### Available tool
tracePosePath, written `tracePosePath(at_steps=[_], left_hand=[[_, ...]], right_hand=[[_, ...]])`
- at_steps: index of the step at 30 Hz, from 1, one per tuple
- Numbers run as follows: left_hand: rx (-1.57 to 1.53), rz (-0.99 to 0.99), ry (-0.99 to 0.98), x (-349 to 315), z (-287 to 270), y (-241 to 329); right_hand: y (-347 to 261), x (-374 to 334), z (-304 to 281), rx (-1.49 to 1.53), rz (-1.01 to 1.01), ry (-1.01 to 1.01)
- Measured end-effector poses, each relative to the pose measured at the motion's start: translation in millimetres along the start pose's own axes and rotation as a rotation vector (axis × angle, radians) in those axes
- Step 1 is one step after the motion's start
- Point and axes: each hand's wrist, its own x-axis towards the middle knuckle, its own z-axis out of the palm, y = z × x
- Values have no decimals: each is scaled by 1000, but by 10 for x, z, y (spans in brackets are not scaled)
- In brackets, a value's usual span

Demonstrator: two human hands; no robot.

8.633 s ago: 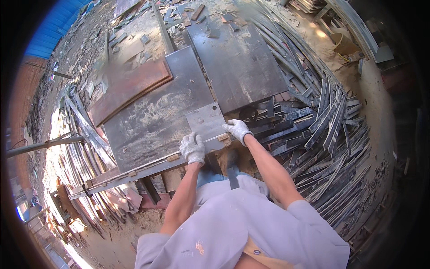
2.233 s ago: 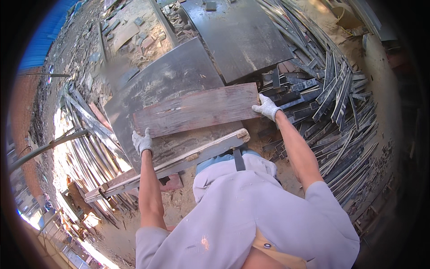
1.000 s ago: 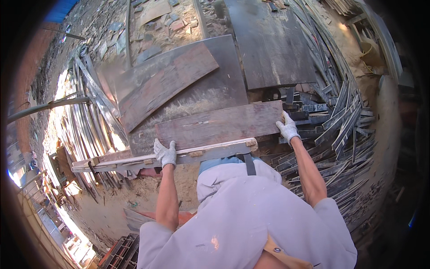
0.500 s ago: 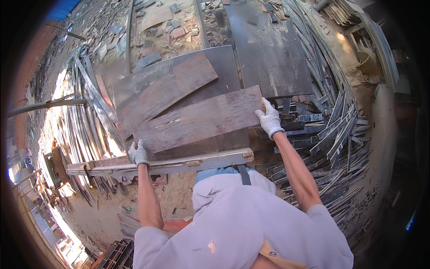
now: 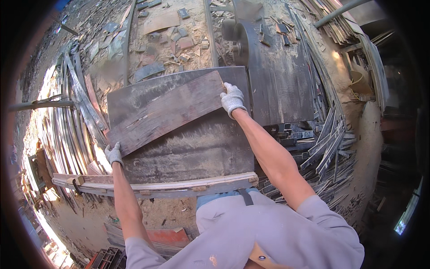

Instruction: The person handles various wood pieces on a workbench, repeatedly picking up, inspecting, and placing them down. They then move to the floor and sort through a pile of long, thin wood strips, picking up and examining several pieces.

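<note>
A worn reddish-brown wooden board (image 5: 168,114) lies slanted over a dark tabletop (image 5: 192,152), its right end farther from me than its left. My left hand (image 5: 114,154), in a pale knit glove, grips the board's near left corner. At the right end, my right hand (image 5: 233,97), gloved alike, has its fingers closed around the edge. Whether another board lies beneath this one cannot be seen.
A pale wooden rail (image 5: 156,187) runs along the table's near edge. Beyond a gap on the right is a second dark panel (image 5: 280,85), with a dark rounded machine part (image 5: 239,42) at its far left. Long strips (image 5: 78,121) are heaped left, and cut strips (image 5: 329,148) right. Offcuts (image 5: 179,38) litter the far ground.
Both hands have moved away from me and to the left with the near board. It now lies where the other board was, and only one board shows.
</note>
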Motion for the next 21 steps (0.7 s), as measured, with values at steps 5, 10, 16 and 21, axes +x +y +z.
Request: tracePosePath(at_steps=[5,10,16,21], left_hand=[[3,15,-105,-702,287,271],[79,97,-220,-1599,375,288],[119,216,-321,-2395,611,502],[157,236,-342,-2317,605,536]], right_hand=[[775,-496,-258,349,144,-30],[1741,-1502,-721,508,344,-83],[2605,-2459,-875,175,319,-37],[2613,-2386,-750,408,211,78]])
